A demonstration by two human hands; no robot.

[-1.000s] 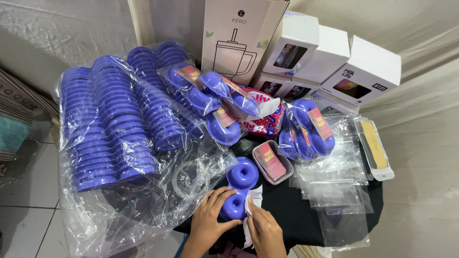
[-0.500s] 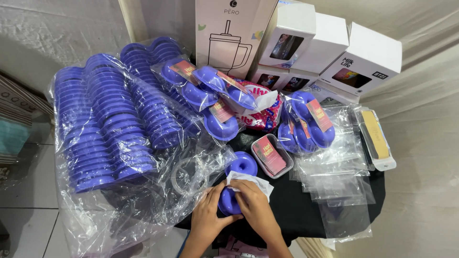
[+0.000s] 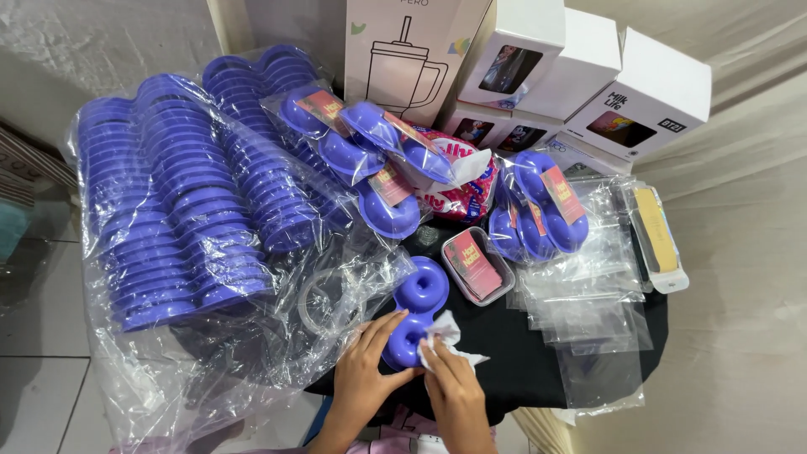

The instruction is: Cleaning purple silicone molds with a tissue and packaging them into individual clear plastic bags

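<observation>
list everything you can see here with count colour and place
ring-shaped item in hand: one, purple, near table edge
second ring: one, purple, just behind it
white tissue: one, under the right fingers, against the ring
stacked rings in clear plastic: many, purple, left
bagged rings with red cards: several, purple, centre and right
clear tray of red cards: one, centre
empty clear bags: a pile, right
boxes: several, white, back
table: one, black
left hand: grips the ring
right hand: presses the tissue
</observation>
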